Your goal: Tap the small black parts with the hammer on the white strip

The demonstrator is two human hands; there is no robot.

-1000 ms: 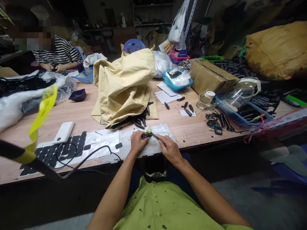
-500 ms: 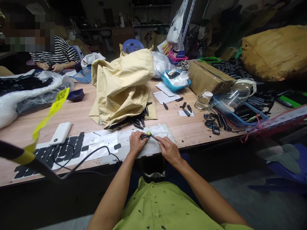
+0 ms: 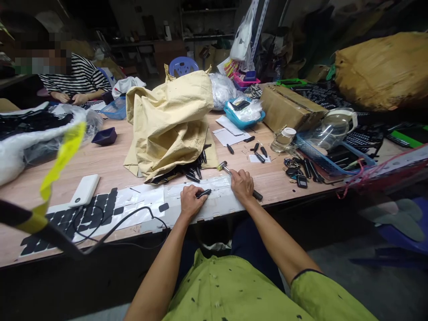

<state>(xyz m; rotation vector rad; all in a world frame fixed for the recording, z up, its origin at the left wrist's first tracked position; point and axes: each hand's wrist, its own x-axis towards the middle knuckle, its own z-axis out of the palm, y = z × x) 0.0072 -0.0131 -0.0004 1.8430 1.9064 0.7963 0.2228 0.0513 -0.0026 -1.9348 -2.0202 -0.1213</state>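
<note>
Left hand (image 3: 191, 200) pinches the black part (image 3: 205, 193); right hand (image 3: 242, 184) grips the hammer (image 3: 222, 166). Hold fingertips clear of the hammer.

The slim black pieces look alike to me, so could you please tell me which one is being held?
It is the piece in the left hand; those in the pile by the bag and the loose ones near the jar lie untouched.

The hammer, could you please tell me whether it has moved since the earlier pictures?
Yes: judged against the beige sack, the hammer has moved rightward and farther from the person.
</note>
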